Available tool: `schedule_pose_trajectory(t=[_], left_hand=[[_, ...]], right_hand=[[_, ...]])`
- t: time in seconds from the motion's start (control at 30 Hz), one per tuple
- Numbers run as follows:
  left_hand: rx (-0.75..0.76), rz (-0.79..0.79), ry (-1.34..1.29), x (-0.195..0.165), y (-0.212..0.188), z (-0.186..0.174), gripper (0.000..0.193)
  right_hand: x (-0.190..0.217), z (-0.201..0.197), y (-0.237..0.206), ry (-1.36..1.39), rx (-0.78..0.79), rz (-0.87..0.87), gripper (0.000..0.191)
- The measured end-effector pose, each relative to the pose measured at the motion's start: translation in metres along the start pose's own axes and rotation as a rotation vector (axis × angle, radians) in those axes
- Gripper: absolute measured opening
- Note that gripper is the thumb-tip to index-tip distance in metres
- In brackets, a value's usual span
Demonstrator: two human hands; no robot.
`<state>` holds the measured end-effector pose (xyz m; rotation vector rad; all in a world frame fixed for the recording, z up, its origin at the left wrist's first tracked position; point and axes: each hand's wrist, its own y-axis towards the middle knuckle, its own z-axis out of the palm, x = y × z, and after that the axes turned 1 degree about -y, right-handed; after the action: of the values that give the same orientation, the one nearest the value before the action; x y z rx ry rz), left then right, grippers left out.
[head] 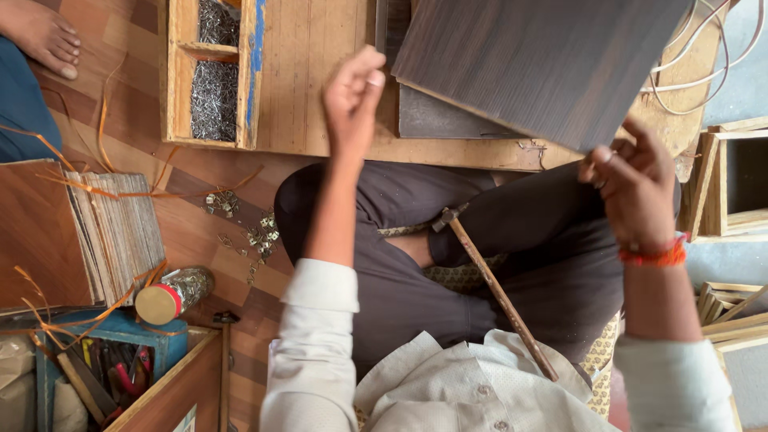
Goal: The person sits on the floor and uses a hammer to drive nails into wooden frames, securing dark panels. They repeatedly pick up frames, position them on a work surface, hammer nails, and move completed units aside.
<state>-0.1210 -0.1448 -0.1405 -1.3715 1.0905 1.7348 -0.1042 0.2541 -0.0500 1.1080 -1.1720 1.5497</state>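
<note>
- Lower left of the frame: a blue toolbox [120, 330] holds hand tools; beside it lies a clear jar [174, 293] with a red-rimmed lid, filled with small metal pieces.
- Upper left: a wooden tray [174, 72] with compartments full of thin nails.
- Centre: the person's left hand [353, 94] is raised, fingertips pinched together; what it pinches is too small to tell.
- Lower centre: a hammer [496, 292] rests across the lap.
- Upper right: the right hand [636, 188] grips the lower edge of a dark laminate panel [544, 64], held tilted above the wooden board [320, 80].
</note>
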Motion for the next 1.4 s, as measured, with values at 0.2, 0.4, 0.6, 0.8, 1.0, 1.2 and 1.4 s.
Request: schedule_pose_trajectory(t=[0.2, 0.4, 0.6, 0.8, 1.0, 1.2, 1.4], left_hand=[[-0.216, 0.192, 0.995, -0.031, 0.041, -0.161, 0.007], [0.193, -0.054, 1.192, -0.048, 0.045, -0.216, 0.015], [0.164, 0.187, 1.114, -0.036, 0.044, -0.206, 0.013], [0.092, 0.166, 0.796, -0.037, 0.036, -0.207, 0.014], [0.089, 0.16, 0.818, -0.038, 0.026, -0.209, 0.015], [0.017, 0.215, 0.734, -0.039, 0.018, -0.202, 0.011], [0.102, 0.106, 0.142, -0.043, 0.014, -0.137, 0.013]], right_hand=[[0.014, -0.019, 0.067, -0.54, 0.076, 0.099, 0.056], [0.026, -0.004, 0.062, -1.121, -0.027, -0.342, 0.046], [0.023, 0.045, -0.036, -0.985, 0.112, -0.338, 0.034], [-0.002, 0.088, -0.113, -1.196, 0.543, -0.058, 0.083], [0.007, 0.074, -0.125, -0.793, 0.375, 0.133, 0.079], [0.01, 0.065, -0.121, -0.842, 0.255, 0.0, 0.067], [-0.002, 0.07, -0.121, -0.765, 0.151, -0.164, 0.052]])
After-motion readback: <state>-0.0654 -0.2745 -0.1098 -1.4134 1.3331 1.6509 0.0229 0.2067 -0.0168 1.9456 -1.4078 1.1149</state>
